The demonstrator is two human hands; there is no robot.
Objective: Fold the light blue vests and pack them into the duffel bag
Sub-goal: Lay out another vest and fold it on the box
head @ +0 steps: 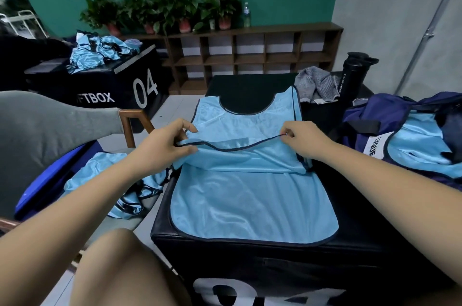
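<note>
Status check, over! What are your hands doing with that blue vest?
Left hand, right hand: each pinching the dark-trimmed edge. Shiny light blue vest mid-fold on the black padded box. Nothing in the way.

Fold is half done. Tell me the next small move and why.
Probably lay the trimmed edge flat: left hand and right hand pinch it raised above the light blue vest spread on the black box, the fold unfinished.
</note>
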